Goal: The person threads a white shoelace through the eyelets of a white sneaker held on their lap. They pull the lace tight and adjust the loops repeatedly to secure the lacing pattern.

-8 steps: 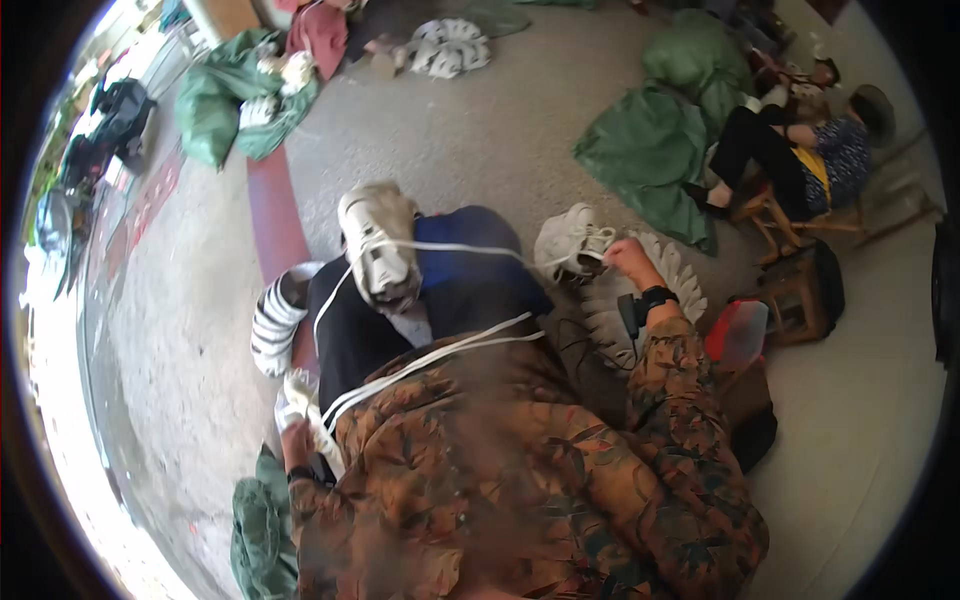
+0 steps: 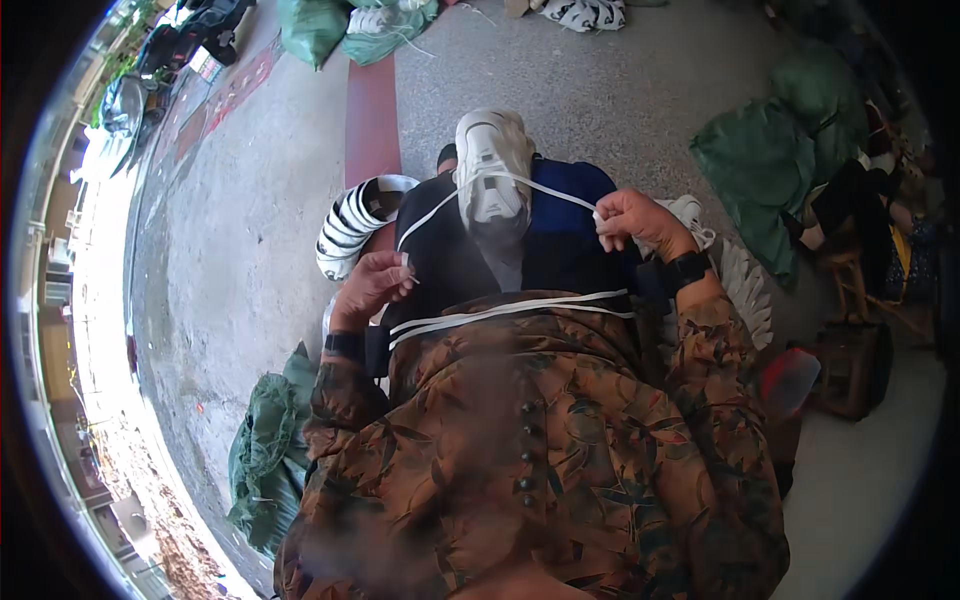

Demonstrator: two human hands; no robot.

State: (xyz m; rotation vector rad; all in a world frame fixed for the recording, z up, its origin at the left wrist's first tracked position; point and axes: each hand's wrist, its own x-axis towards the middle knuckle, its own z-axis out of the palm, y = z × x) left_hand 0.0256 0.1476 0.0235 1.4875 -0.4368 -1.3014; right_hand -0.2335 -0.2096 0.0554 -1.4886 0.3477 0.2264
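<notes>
A white sneaker [image 2: 497, 150] lies on my lap, held by neither hand. A long white shoelace [image 2: 558, 193] runs across it and out to both sides. To the left of the sneaker, my left hand [image 2: 368, 288] pinches one end of the lace between thumb and fingertips. My right hand [image 2: 640, 222], raised on the right side, pinches the other end. More white laces [image 2: 510, 308] lie across my waist over the patterned jacket [image 2: 560, 400]. Part of another white shoe [image 2: 688, 213] shows behind my right wrist.
A curved row of white shoe parts [image 2: 340, 235] stands left of my knees, another row [image 2: 750, 300] at right. Green sacks [image 2: 755, 160] lie at far right, and one [image 2: 265, 440] by my left elbow. A seated person [image 2: 900, 215] is beyond a small wooden stool [image 2: 850, 285].
Both hands have come inward and up from the shoes at my sides to the lap, and now pinch the lace ends. The whole view has shifted, with things appearing further right and higher.
</notes>
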